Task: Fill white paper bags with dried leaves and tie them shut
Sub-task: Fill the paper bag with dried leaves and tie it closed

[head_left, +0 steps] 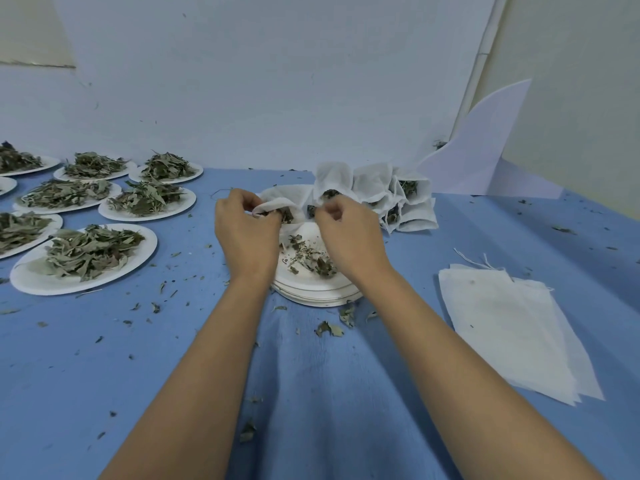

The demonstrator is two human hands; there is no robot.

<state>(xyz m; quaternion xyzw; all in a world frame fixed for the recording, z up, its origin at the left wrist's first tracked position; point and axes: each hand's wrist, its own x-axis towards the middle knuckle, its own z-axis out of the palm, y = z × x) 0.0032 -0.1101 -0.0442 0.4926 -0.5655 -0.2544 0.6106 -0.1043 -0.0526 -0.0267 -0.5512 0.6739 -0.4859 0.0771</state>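
A white paper bag [294, 199] lies open over a stack of white plates [311, 289] at the table's middle. My left hand [244, 230] pinches the bag's left rim, fingers curled around it. My right hand [346, 233] pinches the bag's right rim, with dark dried leaves [287, 214] showing at the mouth between the hands. Crumbled leaf bits [311, 258] lie on the top plate under the bag.
Several filled bags [388, 195] lean together behind my right hand. A pile of flat empty bags [512, 323] lies at the right. Several plates heaped with dried leaves [90, 254] fill the left side. Leaf crumbs are scattered on the blue cloth [311, 375]. A white wall stands behind.
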